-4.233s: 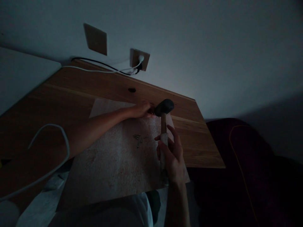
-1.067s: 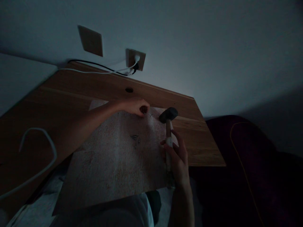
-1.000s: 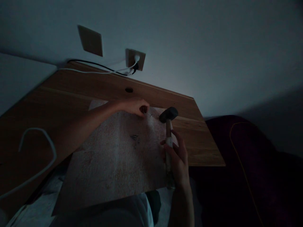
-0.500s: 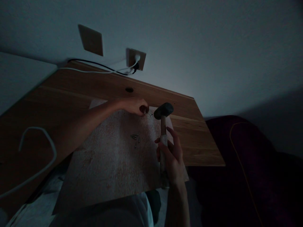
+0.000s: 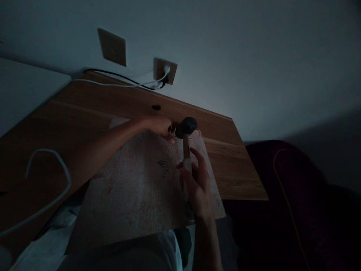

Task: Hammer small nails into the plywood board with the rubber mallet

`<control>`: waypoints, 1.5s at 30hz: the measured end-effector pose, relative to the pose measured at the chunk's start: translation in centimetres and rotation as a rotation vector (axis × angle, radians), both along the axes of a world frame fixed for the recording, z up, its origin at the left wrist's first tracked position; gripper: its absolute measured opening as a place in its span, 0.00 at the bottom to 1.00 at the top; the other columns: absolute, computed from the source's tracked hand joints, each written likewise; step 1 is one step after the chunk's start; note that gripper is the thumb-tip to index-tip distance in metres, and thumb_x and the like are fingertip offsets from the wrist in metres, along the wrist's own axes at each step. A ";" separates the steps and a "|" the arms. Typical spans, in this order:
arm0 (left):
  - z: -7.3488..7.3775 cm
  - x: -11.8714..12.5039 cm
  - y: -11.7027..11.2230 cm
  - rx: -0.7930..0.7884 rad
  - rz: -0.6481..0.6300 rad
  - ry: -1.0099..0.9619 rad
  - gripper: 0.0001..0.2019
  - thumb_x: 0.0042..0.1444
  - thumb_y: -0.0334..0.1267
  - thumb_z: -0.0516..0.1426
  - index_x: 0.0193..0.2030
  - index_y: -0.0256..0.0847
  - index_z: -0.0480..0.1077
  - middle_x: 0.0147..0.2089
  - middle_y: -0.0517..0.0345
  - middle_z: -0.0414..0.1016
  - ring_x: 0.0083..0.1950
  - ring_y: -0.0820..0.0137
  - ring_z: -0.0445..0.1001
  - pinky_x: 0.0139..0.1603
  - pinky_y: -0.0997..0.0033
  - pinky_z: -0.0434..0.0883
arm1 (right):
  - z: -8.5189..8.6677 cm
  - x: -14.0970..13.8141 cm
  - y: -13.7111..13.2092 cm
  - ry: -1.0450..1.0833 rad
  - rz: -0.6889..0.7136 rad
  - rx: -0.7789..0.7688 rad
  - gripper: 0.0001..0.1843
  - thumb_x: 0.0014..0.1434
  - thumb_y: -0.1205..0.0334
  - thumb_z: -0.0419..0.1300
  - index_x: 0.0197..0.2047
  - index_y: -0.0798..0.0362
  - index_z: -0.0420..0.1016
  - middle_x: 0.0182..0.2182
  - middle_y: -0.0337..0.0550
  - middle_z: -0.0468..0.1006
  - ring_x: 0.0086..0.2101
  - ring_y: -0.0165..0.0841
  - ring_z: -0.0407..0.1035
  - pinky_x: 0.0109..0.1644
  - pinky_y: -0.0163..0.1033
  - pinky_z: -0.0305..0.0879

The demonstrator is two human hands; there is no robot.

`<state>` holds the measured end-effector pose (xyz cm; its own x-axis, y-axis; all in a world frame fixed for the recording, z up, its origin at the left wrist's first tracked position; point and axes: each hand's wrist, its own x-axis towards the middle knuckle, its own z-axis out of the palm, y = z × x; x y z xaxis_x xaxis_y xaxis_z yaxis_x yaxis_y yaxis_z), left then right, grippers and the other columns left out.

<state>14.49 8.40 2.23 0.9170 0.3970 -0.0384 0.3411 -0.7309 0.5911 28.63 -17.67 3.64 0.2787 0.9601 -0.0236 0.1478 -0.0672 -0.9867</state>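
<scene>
My right hand is wrapped round the pale handle of a mallet with a dark head. That head is beside the fingertips of my left hand, at the far part of a worn, pale board. The left fingers are pinched together at the board on a small, thin metal fastener, now mostly hidden by fingers and mallet head. Whether the head touches it I cannot tell. Several small metal fasteners lie loose near the board's middle, between my hands.
The board rests on a wooden desk against a wall. A socket with plugs and cables is above the back edge, near a round desk hole. A white cable loops at left. A dark purple covered shape stands at right.
My right hand has moved the mallet left, bringing its head from just right of my left fingertips to close against them. My left hand stays nearly in place; the view has shifted slightly.
</scene>
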 end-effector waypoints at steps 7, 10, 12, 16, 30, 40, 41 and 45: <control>0.3 0.1 -0.4 -0.010 -0.019 -0.025 0.27 0.56 0.43 0.68 0.63 0.44 0.78 0.45 0.56 0.83 0.42 0.66 0.76 0.44 0.71 0.66 | -0.1 -0.1 0.0 -0.022 0.032 -0.004 0.37 0.64 0.57 0.63 0.74 0.46 0.61 0.36 0.36 0.79 0.26 0.30 0.68 0.27 0.36 0.64; 0.2 0.2 -0.4 -0.026 -0.001 0.011 0.26 0.55 0.42 0.67 0.62 0.45 0.79 0.45 0.55 0.84 0.44 0.63 0.77 0.48 0.68 0.67 | -0.1 -0.2 -0.1 -0.065 0.037 -0.019 0.34 0.64 0.58 0.63 0.72 0.45 0.64 0.35 0.36 0.79 0.27 0.30 0.69 0.30 0.37 0.66; 0.2 0.2 -0.4 -0.031 -0.003 0.016 0.26 0.56 0.42 0.67 0.63 0.45 0.79 0.45 0.55 0.84 0.46 0.63 0.77 0.49 0.67 0.68 | -0.2 -0.3 -0.2 -0.085 0.032 -0.029 0.35 0.65 0.57 0.63 0.73 0.45 0.63 0.35 0.36 0.79 0.28 0.30 0.68 0.31 0.37 0.66; 0.2 0.2 -0.3 -0.019 0.013 0.022 0.25 0.57 0.43 0.66 0.62 0.46 0.79 0.45 0.56 0.84 0.45 0.63 0.77 0.48 0.68 0.67 | -0.3 -0.3 -0.3 -0.076 0.035 -0.021 0.36 0.65 0.56 0.64 0.73 0.46 0.62 0.37 0.37 0.80 0.28 0.30 0.69 0.30 0.37 0.66; -0.1 0.6 -0.6 0.025 0.007 -0.065 0.09 0.62 0.42 0.65 0.38 0.38 0.81 0.34 0.55 0.81 0.38 0.67 0.76 0.42 0.69 0.64 | -0.1 1.5 -0.7 -0.005 -0.097 0.014 0.36 0.63 0.57 0.66 0.72 0.44 0.63 0.38 0.38 0.82 0.23 0.27 0.64 0.24 0.34 0.61; -0.5 0.4 -0.4 0.038 0.005 -0.022 0.10 0.61 0.40 0.65 0.47 0.41 0.81 0.39 0.59 0.83 0.38 0.69 0.76 0.43 0.71 0.64 | 0.3 0.4 -0.3 -0.010 -0.018 0.003 0.37 0.63 0.56 0.65 0.73 0.45 0.61 0.38 0.38 0.81 0.25 0.29 0.66 0.26 0.35 0.64; -0.4 0.3 -0.5 0.042 0.023 -0.002 0.13 0.60 0.42 0.66 0.50 0.41 0.81 0.41 0.58 0.83 0.39 0.68 0.76 0.43 0.71 0.65 | 0.2 0.3 -0.2 -0.014 -0.004 0.001 0.37 0.63 0.56 0.65 0.73 0.45 0.62 0.38 0.38 0.81 0.25 0.29 0.67 0.27 0.36 0.65; 0.3 0.1 -0.6 0.061 0.038 0.068 0.25 0.56 0.47 0.69 0.60 0.42 0.78 0.47 0.54 0.84 0.43 0.65 0.77 0.45 0.70 0.66 | 0.0 0.2 -0.2 0.001 0.022 -0.018 0.37 0.63 0.57 0.66 0.72 0.47 0.63 0.39 0.39 0.82 0.27 0.30 0.69 0.29 0.37 0.67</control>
